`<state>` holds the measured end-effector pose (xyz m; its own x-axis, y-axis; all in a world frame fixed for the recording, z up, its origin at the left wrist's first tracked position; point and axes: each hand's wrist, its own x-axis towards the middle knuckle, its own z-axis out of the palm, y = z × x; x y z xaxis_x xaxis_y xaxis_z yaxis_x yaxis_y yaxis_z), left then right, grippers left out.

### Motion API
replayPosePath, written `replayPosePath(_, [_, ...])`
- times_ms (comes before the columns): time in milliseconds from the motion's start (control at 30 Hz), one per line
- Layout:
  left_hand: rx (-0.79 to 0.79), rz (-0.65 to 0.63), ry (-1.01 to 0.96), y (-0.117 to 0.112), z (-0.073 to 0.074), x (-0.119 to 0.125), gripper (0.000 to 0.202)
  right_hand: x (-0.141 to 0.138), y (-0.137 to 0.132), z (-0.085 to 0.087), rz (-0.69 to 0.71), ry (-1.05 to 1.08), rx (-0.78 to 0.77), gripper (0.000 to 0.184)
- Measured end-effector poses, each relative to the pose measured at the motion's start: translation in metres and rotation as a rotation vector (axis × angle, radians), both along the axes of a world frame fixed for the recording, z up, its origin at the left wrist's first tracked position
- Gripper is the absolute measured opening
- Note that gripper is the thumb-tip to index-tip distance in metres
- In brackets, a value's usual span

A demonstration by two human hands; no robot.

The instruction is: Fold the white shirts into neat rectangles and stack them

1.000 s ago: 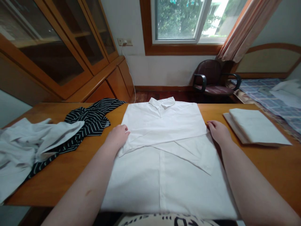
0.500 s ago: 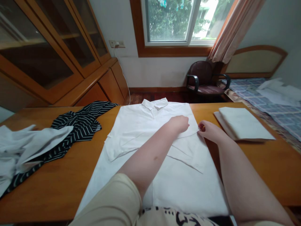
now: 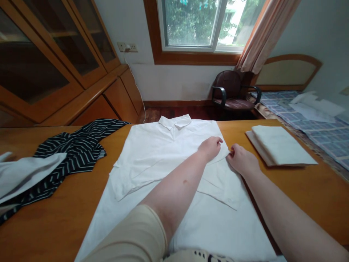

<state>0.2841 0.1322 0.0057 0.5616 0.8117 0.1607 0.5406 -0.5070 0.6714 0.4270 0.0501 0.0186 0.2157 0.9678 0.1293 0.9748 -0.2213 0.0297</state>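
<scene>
A white collared shirt (image 3: 152, 147) lies spread on the table, collar at the far edge. Under it, a larger white cloth (image 3: 218, 233) stretches towards my body; whether they are separate pieces I cannot tell. My left hand (image 3: 210, 148) reaches across the shirt and rests on its right side, fingers curled in against the fabric; the fingertips are partly hidden. At the shirt's right edge, my right hand (image 3: 243, 159) pinches a bit of the fabric between thumb and fingers. Creased folds of the shirt lie below both hands.
A black-and-white striped garment (image 3: 73, 149) and a white garment (image 3: 29, 173) lie crumpled on the wooden table (image 3: 62, 218) at left. A folded white stack (image 3: 283, 145) sits at right. Beyond the table stand a chair (image 3: 231, 91) and a bed (image 3: 297, 109).
The view has shifted slightly, so the garments at left sit further left. My right hand has turned, its fingers closer together at the shirt's edge. My left hand stays on the shirt.
</scene>
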Motion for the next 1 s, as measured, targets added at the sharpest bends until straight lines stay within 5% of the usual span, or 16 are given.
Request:
replayPosePath(500, [0.046,-0.03,0.107,0.001,-0.005,0.002,0.029,-0.002,0.001,0.006,-0.028,-0.001,-0.057,0.022])
replayPosePath(767, [0.204,-0.207,0.246,-0.005,0.002,0.0,0.041,-0.002,0.004,0.004,-0.002,0.027,-0.163,0.026])
replayPosePath(1000, [0.116,-0.274,0.344,-0.007,0.001,0.002,0.056,0.012,0.002,0.012,0.061,0.112,-0.199,0.025])
